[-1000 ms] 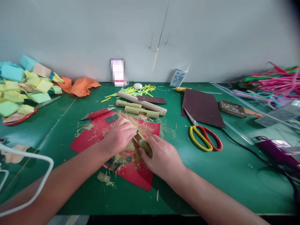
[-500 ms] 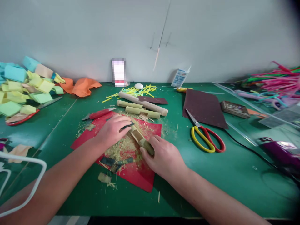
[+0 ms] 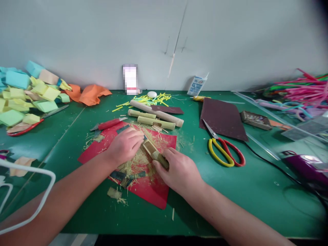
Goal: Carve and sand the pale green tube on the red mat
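The left forearm [image 3: 77, 186], at the lower left of the frame, is bare and smooth-surfaced, broad near the corner and tapering to a slim wrist [image 3: 107, 160]. The left hand [image 3: 126, 144], left of the frame's centre, is bare too, its back softly rounded. The right forearm [image 3: 225, 209], at the lower right, is likewise bare, smooth and tapered. The right hand [image 3: 181, 172], below centre, is bare, with a sturdy thumb [image 3: 161, 170]. Finer detail is too small to tell.

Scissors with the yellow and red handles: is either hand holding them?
No: the scissors lie apart from the left hand and right hand, blades on the dark sheet.
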{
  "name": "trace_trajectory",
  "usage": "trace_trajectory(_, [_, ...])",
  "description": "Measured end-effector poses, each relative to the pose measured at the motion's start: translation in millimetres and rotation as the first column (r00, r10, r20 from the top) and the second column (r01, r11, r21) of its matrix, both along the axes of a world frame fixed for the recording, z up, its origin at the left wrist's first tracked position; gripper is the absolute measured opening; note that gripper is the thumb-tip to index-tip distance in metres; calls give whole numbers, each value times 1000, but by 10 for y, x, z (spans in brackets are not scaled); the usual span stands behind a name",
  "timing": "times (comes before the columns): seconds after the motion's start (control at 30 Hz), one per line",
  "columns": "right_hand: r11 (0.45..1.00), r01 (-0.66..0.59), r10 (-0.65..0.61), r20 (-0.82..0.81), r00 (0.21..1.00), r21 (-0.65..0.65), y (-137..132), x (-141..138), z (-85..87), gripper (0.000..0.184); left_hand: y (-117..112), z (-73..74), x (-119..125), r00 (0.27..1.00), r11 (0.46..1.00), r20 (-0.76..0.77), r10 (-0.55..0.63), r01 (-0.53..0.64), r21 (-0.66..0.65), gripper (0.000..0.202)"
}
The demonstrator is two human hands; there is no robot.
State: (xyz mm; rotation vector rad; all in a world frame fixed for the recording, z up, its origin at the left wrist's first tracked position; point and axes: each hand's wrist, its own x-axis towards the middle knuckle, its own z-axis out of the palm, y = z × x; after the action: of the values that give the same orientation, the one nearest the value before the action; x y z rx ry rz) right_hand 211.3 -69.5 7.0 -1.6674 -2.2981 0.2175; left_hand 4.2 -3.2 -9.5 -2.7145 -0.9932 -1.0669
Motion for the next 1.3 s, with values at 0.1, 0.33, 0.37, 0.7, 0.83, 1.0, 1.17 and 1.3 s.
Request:
trace_trajectory(0.1, [1000, -3, 2, -8, 1000, -6, 7, 0, 4, 23, 33, -3, -14, 999, 999, -4, 42, -42, 11, 16])
trace_trajectory(0.33, [999, 5, -7, -45, 999, -44, 16, 7, 9, 24, 19, 18, -38, 999, 999, 0, 39, -39, -20, 15])
trace_trajectory(0.37, [999, 1, -4, -54, 999, -45, 16, 9, 7, 24, 18, 24, -38, 999, 999, 0, 40, -40, -23, 15])
trace_trajectory(0.7, [1000, -24, 23, -81, 996, -19, 27, 17, -26, 23, 47, 11, -7, 1000, 999, -12, -23, 23, -35, 15])
trace_trajectory(0.83, [999, -23, 21, -75, 997, -28, 16, 13, -22, 25, 62, 15, -6, 999, 999, -1, -38, 38, -8, 16])
trace_trajectory(1.0, [1000, -15, 13, -69, 998, -26, 16, 20, -24, 24, 34, 25, -9, 999, 998, -2, -50, 50, -48, 15])
trace_trajectory(1.17, [999, -27, 25, -73, 997, -21, 20, 41, -24, 26, -22, 35, 30, 999, 999, 20, -36, 36, -15, 14])
trace_trajectory(1.3, [999, -36, 36, -57, 998, -6, 17, 57, -29, 28, 23, 24, 34, 998, 998, 14, -67, 67, -9, 14])
